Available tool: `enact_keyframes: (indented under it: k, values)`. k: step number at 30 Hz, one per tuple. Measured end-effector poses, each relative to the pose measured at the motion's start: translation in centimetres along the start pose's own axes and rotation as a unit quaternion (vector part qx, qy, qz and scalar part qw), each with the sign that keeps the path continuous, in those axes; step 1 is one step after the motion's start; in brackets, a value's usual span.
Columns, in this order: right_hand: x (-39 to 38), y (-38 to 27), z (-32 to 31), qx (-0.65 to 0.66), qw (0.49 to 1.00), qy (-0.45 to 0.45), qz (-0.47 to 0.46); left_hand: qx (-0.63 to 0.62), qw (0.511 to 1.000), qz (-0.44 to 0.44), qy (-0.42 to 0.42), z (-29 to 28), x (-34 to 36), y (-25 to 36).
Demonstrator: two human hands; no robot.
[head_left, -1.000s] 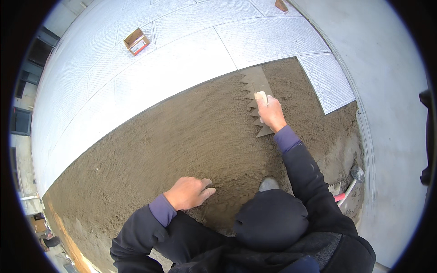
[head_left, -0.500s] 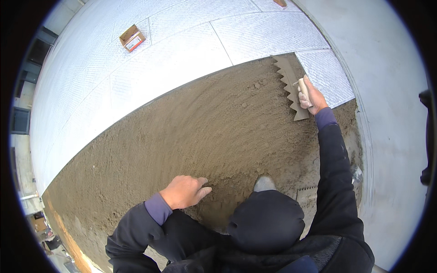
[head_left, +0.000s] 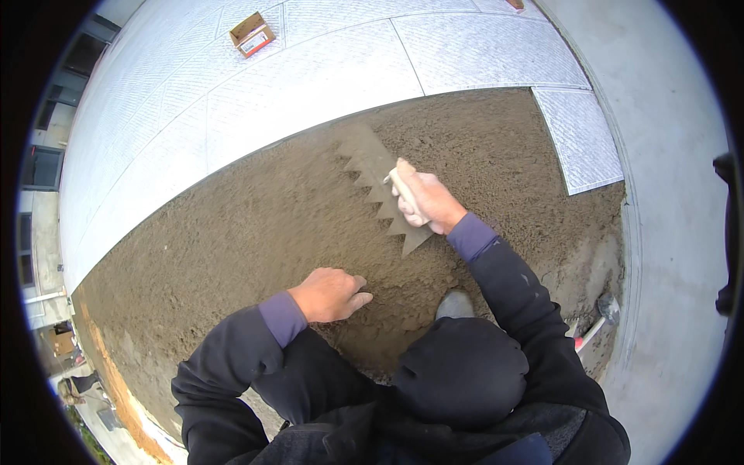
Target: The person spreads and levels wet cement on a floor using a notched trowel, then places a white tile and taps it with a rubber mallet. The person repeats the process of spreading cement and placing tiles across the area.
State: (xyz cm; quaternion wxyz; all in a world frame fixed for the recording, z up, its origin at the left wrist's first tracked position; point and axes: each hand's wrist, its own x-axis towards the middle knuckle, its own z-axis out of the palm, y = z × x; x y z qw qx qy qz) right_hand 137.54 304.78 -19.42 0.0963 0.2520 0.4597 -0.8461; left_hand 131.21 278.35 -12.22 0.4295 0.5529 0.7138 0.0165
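My right hand (head_left: 428,203) is closed round the pale handle of a notched trowel (head_left: 370,167), a long flat blade with large saw-like teeth along its left edge. The blade lies against a bed of grey-brown mortar (head_left: 232,225) and is slightly blurred. Over the near part of the mortar, in front of my bent knee, hovers my left hand (head_left: 329,295). Its fingers are loosely bent, with the thumb apart and nothing visible in them. Pale, textured slabs (head_left: 492,54) border the mortar at the far side, and a smaller slab (head_left: 581,139) juts in at the right.
On the slabs at far left sits an open cardboard box (head_left: 252,35). A mallet (head_left: 608,308) with a pale handle lies right of my arm, beside a smooth grey strip (head_left: 670,232). My shoe tip (head_left: 455,304) stands at the mortar. Building walls line the left rim.
My right hand has swept the trowel leftward and nearer across the mortar, away from the right slab. My left hand keeps much the same pose. More of the mallet shows now.
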Motion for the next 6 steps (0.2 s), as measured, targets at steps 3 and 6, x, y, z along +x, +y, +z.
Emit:
enact_keyframes:
  k: [3,6]
  values:
    - [0.9,3.5,5.6,-0.226,0.971,-0.054,-0.049,0.007,1.0,-0.011,-0.005,0.4,-0.3,-0.1]
    - [1.9,5.5,8.3,-0.569,0.801,-0.051,-0.177,0.033,0.999,-0.003,0.005,0.7,-0.6,-0.5]
